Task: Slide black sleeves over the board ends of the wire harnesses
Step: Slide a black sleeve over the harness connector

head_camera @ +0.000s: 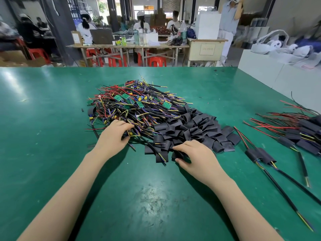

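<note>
A tangled pile of wire harnesses with small green boards lies on the middle of the green table. Right of it spreads a heap of flat black sleeves. My left hand sits at the near edge of the harness pile, fingers curled round the board end of a harness. My right hand rests at the near edge of the sleeve heap, thumb and fingers pinching a black sleeve. Another sleeve with a cable through it lies just to the left.
Sleeved harnesses with red and black wires are stacked at the right, and two more lie nearer with long black cables. White boxes stand at the far right edge. People sit at tables beyond the table's far edge.
</note>
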Tool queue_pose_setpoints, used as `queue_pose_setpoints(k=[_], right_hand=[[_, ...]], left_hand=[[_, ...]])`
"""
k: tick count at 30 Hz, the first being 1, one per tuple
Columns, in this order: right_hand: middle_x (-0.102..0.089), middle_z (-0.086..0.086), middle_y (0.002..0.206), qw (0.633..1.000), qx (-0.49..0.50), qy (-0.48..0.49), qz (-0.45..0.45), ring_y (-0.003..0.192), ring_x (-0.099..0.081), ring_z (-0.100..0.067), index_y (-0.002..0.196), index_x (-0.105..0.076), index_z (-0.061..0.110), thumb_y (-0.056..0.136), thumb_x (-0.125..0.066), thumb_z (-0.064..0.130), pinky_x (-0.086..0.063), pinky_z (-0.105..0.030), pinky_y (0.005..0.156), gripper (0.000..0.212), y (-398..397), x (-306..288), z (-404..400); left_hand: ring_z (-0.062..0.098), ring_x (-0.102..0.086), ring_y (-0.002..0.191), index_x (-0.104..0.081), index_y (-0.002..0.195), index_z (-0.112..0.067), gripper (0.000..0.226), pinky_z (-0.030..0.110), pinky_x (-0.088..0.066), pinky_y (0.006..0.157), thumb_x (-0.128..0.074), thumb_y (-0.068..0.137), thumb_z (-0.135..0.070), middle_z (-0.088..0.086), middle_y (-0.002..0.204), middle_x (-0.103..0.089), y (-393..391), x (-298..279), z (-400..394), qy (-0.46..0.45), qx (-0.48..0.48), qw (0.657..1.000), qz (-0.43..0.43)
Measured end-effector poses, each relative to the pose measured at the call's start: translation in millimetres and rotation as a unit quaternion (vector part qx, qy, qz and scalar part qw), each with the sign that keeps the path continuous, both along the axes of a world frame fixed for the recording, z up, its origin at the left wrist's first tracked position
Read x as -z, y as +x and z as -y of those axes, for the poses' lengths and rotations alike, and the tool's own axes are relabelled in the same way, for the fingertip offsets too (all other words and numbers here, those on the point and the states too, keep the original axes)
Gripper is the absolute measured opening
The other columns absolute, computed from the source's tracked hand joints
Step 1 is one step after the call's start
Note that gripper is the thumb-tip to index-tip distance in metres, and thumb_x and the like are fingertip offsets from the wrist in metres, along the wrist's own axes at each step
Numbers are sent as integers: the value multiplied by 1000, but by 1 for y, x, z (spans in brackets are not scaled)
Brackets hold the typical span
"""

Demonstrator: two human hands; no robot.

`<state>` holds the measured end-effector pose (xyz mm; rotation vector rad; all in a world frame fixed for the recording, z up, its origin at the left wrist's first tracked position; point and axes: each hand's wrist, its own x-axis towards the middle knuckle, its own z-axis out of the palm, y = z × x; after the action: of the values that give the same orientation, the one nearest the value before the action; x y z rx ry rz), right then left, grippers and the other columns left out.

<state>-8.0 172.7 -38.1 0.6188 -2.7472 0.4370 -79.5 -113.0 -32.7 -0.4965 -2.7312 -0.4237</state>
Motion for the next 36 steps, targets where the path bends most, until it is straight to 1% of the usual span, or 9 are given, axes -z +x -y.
queue_pose_setpoints(k=[7,15,18,22,27,29,31,33,36], right_hand=[[-65,8,109,1000,-5,-7,-1,105,-53,-18,120,-63,26,87,-65,33,-41,-28,83,34,2,-1,-1],[-62,6,115,999,-2,-8,31,111,-51,-16,127,-58,25,88,-62,35,-42,-27,89,40,0,-1,-2],[-63,6,114,999,-1,-8,36,111,-50,-15,128,-58,25,88,-63,37,-42,-27,89,42,0,-2,-2],[-63,5,112,999,-4,-12,34,109,-50,-17,126,-60,25,87,-63,35,-42,-28,88,40,1,-3,-2],[-63,5,112,999,-3,-23,37,109,-51,-17,125,-60,24,87,-64,34,-42,-29,87,40,1,-2,-3],[-63,5,112,999,-4,-22,40,109,-51,-17,126,-59,25,87,-63,35,-43,-29,88,41,1,-2,-3],[-63,5,112,999,-9,-23,41,109,-52,-17,127,-59,26,87,-63,36,-43,-29,88,42,1,-1,-3],[-63,6,111,999,-10,-27,34,108,-53,-17,127,-58,27,86,-64,36,-43,-28,87,42,1,-2,-3],[-65,6,111,997,0,-71,18,106,-58,-16,130,-56,25,84,-67,33,-45,-29,88,48,1,-3,-4]], left_hand=[[20,-41,91,-63,107,-13,34,34,-41,84,-68,74,-8,-2,91,-54,1,-2,-8,-50,35,998,-19],[9,-54,83,-68,107,-26,30,25,-38,78,-61,86,-6,-3,98,-49,-5,-32,6,-68,56,975,206],[0,-47,69,-71,106,-23,24,25,-40,76,-68,86,-10,-4,91,-51,-8,-36,4,-129,54,972,188],[11,-48,68,-74,97,-15,14,27,-45,75,-72,83,-12,0,84,-61,-9,-39,-3,-142,39,978,149],[-2,-44,66,-72,86,-19,10,33,-43,72,-77,80,-14,-9,78,-52,-2,-42,-6,11,48,998,46],[7,-48,75,-72,86,-19,11,28,-33,73,-79,79,-15,-11,82,-57,2,-47,-5,57,45,997,-8],[12,-56,91,-70,88,-20,13,28,-36,82,-78,80,-14,-10,93,-67,5,-52,-2,125,49,991,-17],[7,-64,93,-66,89,-21,17,21,-45,89,-76,82,-9,-8,95,-73,9,-58,4,228,82,970,22],[8,-64,72,-62,85,-22,21,14,-48,77,-74,82,-5,-7,79,-71,18,-60,9,377,125,916,53]])
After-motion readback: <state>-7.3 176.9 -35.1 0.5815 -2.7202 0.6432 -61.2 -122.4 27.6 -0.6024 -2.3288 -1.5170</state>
